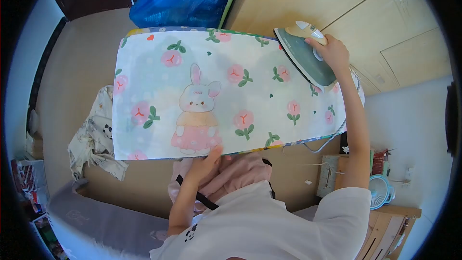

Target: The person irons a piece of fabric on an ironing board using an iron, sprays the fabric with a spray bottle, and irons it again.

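Note:
A white cloth printed with pink flowers, green leaves and a rabbit figure lies spread over an ironing board, whose patterned cover shows along the far edge. My right hand is wrapped round the handle of a green and cream iron. The iron stands at the far right part of the cloth, and its cord trails down past the board's right end. At the near edge, below the rabbit, my left hand pinches the cloth's border, thumb on top; its other fingers are partly hidden.
A panda-print garment hangs beside the board's left end. Wooden cabinet doors stand behind the iron. A blue plastic cover is at the back. Lower right are a small light-blue fan and a wooden unit; a grey bed is lower left.

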The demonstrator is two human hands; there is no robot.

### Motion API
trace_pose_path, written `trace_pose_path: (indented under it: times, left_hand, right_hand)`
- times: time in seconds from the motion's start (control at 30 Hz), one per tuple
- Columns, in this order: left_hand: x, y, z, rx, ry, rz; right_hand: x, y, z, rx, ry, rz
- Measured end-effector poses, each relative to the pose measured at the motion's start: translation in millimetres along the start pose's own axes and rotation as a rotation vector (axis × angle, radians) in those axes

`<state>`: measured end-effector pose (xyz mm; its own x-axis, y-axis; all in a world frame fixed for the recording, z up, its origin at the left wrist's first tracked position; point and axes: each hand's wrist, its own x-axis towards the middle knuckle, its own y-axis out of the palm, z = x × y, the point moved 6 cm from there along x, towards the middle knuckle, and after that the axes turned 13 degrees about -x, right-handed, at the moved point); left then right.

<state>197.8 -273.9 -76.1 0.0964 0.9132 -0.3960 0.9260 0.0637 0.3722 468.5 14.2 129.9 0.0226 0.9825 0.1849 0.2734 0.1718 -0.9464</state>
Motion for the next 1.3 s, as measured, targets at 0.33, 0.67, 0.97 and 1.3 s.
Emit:
trace_pose_path:
  times: [0.33, 0.67, 0.97, 1.3]
  left_hand:
    - [4.2, 2.4, -3.6, -0.179, 0.075, -0.026]
    - [7.3, -7.0, 2.2, -0.176, 0.177, -0.018]
    - [3.3, 3.1, -10.3, -0.200, 0.136, -0.017]
    - [-0.1, 6.1, -16.5, -0.163, 0.107, 0.021]
  right_hand:
    - [-0.1, -0.6, -1.4, 0.076, -0.044, -0.048]
    - [16.5, -44.5, -34.1, 0.234, 0.003, -0.104]
    - [-13.3, -61.4, -7.9, 0.350, -0.146, -0.086]
    - [-18.8, -10.7, 15.8, 0.307, -0.237, 0.196]
